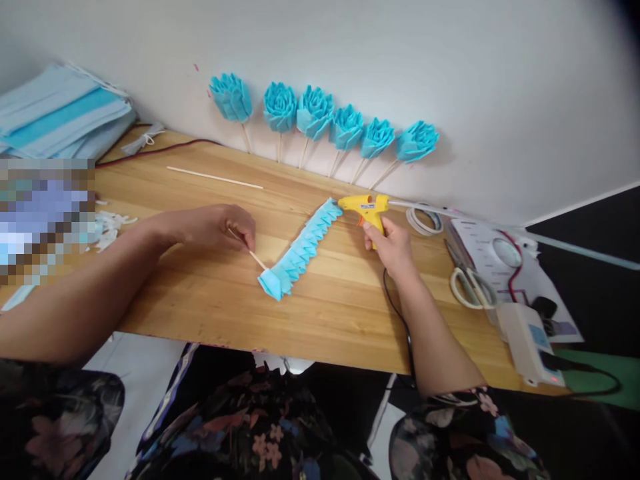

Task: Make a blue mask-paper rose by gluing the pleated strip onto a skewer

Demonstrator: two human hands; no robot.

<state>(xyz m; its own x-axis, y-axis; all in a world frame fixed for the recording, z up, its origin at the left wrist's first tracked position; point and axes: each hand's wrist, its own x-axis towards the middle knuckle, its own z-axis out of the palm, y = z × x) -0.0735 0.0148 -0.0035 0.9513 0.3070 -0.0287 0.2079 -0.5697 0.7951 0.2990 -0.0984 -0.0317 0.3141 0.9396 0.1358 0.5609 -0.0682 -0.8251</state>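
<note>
My left hand [225, 227] pinches a thin wooden stick [257, 259] between its fingers. The stick's lower end meets the near end of a blue pleated strip [303, 250], where the material is rolled around it. From there the strip stretches away across the wooden table [225, 300], its zigzag points along the right side. My right hand [393, 247] is closed around the handle of a yellow hot glue gun [367, 205]. The gun's nozzle is at the far end of the strip; whether it touches I cannot tell. A long glue stick [450, 213] sticks out of its back.
Several blue folded flowers [315, 110] on sticks lean on the wall. Another stick [215, 177] lies behind my left hand. Face masks [60, 110] are piled at the back left. Tape rolls [424, 219], scissors [473, 287] and a power strip [530, 343] are on the right.
</note>
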